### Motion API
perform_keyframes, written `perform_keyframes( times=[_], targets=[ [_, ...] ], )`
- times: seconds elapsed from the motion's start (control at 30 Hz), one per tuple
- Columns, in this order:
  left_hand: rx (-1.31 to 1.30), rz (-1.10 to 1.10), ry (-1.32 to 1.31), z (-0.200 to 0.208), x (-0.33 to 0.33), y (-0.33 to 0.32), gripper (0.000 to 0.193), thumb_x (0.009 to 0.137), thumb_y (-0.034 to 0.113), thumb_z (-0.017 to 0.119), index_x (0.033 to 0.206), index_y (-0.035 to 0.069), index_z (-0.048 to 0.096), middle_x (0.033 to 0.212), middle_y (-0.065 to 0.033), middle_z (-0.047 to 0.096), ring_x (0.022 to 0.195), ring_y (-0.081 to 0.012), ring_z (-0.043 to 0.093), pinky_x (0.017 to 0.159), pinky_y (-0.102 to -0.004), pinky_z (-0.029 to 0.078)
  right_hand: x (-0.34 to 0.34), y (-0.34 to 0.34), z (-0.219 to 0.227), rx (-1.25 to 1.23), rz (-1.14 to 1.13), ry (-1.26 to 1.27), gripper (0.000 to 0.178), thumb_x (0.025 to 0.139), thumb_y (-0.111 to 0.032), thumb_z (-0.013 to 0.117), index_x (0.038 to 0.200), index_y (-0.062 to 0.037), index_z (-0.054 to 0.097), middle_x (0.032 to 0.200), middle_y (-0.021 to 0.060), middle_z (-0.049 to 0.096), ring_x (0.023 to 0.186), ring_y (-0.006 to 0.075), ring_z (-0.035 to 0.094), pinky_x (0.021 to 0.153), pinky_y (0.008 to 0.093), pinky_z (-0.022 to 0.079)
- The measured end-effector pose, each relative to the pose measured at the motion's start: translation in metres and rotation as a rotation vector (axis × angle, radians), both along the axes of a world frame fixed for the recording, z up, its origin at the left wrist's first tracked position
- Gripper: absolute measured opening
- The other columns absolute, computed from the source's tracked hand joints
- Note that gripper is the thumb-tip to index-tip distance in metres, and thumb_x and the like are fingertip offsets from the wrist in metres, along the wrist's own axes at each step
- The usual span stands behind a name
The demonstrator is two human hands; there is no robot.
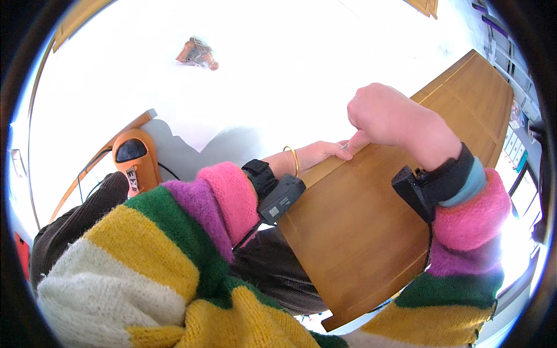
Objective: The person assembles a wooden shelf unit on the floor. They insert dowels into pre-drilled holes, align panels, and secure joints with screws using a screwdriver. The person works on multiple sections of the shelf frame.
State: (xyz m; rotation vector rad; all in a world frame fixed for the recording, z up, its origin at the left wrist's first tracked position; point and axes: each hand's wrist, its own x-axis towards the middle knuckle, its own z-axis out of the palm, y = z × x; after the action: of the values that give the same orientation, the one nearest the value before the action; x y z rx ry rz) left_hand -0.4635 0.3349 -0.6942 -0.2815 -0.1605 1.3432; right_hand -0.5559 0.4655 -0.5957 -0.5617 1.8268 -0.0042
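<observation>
A large brown wooden panel (360,226) lies slanted across my lap, running from the lower middle to the upper right. At its far long edge my left hand (325,153) is closed, with the fingertips pinched together. My right hand (383,116) is curled into a fist just above and to the right. Its thumb side points down and meets the left fingertips at the panel's edge. A tiny pale, shiny bit shows between the fingertips, too small to name. The right hand's inner fingers are hidden behind its back.
An orange device (149,169) with a black top stands at the left, beside a curved wooden bar (93,165). A brown horse-head-shaped object (197,54) lies on the bright white surface farther off. Dark wrist boxes (281,198) are strapped to my forearms.
</observation>
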Motion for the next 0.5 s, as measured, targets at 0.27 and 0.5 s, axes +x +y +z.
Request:
perform_keyframes(
  times=[0.27, 0.5],
  targets=[
    [-0.144, -0.154, -0.006, 0.005, 0.011, 0.002, 0.041, 0.084, 0.031, 0.054, 0.112, 0.000, 0.055, 0.100, -0.0124, 0.063, 0.080, -0.0188, 0.061, 0.075, -0.0335, 0.049, 0.025, 0.016, -0.027, 0.361, -0.557, -0.119, 0.036, 0.078, -0.026, 0.058, 0.054, 0.0000, 0.059, 0.053, 0.0157, 0.058, 0.057, 0.0297, 0.060, 0.057, 0.0368, 0.048],
    [-0.023, -0.178, -0.184, 0.002, 0.016, 0.006, 0.045, 0.090, 0.035, 0.049, 0.118, 0.000, 0.051, 0.108, -0.0135, 0.061, 0.088, -0.0184, 0.061, 0.079, -0.0332, 0.049, 0.026, 0.023, -0.007, 0.129, -0.359, 0.191, 0.023, 0.076, -0.022, 0.061, 0.083, -0.0002, 0.066, 0.095, 0.0147, 0.064, 0.087, 0.0291, 0.061, 0.078, 0.0355, 0.048]
  ],
)
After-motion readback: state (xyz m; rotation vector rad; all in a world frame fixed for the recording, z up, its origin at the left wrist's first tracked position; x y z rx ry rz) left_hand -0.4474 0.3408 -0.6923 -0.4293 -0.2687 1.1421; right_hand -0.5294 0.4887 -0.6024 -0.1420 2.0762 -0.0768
